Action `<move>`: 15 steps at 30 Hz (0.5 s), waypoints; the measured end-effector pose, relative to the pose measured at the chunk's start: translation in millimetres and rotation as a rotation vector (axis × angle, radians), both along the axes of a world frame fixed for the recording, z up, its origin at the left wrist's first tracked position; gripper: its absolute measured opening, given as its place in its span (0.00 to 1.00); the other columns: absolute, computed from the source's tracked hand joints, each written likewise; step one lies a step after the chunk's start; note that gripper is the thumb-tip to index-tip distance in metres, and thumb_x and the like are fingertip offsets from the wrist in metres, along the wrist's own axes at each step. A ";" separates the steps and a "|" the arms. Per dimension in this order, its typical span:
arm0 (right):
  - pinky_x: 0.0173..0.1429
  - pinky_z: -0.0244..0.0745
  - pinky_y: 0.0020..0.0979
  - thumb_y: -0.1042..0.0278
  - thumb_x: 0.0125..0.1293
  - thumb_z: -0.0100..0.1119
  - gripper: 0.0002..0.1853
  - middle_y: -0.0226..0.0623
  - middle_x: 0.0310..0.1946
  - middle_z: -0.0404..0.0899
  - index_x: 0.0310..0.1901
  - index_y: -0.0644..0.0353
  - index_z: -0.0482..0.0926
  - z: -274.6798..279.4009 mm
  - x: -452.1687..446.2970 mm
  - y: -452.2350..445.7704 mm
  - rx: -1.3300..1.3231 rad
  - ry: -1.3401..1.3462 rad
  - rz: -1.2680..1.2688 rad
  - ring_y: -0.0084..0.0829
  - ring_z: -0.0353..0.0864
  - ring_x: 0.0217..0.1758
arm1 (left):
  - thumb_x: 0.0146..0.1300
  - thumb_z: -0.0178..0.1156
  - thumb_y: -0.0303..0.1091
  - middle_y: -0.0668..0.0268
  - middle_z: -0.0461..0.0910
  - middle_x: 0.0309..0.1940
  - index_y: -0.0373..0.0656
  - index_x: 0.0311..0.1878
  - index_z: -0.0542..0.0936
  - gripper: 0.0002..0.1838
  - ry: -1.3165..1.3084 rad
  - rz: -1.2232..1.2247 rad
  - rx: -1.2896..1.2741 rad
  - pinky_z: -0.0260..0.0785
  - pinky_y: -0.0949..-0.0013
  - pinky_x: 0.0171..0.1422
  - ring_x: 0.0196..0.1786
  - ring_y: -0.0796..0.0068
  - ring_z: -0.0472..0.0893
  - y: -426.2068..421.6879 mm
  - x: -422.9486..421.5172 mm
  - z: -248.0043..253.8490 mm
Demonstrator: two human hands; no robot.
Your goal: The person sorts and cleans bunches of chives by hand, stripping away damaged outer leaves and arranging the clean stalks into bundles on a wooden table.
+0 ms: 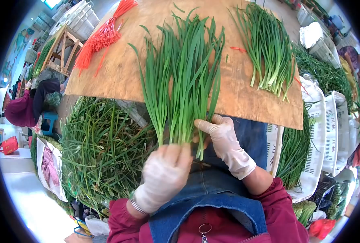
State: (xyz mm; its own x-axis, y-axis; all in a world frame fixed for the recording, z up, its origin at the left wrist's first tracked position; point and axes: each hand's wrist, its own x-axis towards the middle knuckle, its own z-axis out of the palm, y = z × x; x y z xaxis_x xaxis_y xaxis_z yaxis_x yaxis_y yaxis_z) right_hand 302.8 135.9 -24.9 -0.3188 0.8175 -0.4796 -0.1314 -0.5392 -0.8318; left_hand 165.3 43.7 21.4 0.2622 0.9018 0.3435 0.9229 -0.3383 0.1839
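Observation:
A bunch of garlic chives (184, 77) lies fanned over the near edge of the wooden board, its pale stem ends toward me. My left hand (163, 172), in a whitish glove and slightly blurred, has its fingers closed at the stem ends. My right hand (224, 139), gloved too, grips the right side of the same bunch, thumb on top and fingers partly hidden behind the stems. Some stems hang down between my two hands. Another pile of chives (271, 52) rests at the board's right side, apart from my hands.
Red ties (103, 38) lie at the upper left of the wooden board (245, 101). Below the board on the left is a large heap of loose green leaves (103, 150). White crates (313, 150) with greens stand at the right. Another person (24, 107) is at the far left.

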 end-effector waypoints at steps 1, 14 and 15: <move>0.17 0.67 0.23 0.68 0.58 0.62 0.12 0.38 0.26 0.79 0.37 0.69 0.78 1.7 -0.5 -0.6 0.002 -0.015 -0.010 0.27 0.78 0.20 | 0.46 0.64 0.30 0.63 0.71 0.28 0.36 0.42 0.76 0.18 0.088 0.018 -0.005 0.66 0.66 0.29 0.29 0.65 0.73 8.1 5.9 -6.3; 0.20 0.65 0.22 0.71 0.53 0.66 0.14 0.35 0.27 0.79 0.40 0.67 0.76 -5.8 -23.5 -4.9 0.058 0.048 -0.065 0.21 0.73 0.19 | 0.46 0.60 0.24 0.61 0.71 0.27 0.37 0.32 0.75 0.08 0.037 -0.027 0.137 0.67 0.66 0.26 0.25 0.64 0.73 14.3 10.3 -34.2; 0.20 0.65 0.22 0.72 0.52 0.66 0.14 0.34 0.27 0.79 0.39 0.67 0.76 -9.1 -28.1 -5.6 0.085 0.114 -0.113 0.20 0.73 0.18 | 0.46 0.60 0.24 0.60 0.72 0.27 0.38 0.31 0.75 0.07 -0.033 -0.037 0.101 0.67 0.65 0.26 0.25 0.64 0.74 13.2 9.5 -32.9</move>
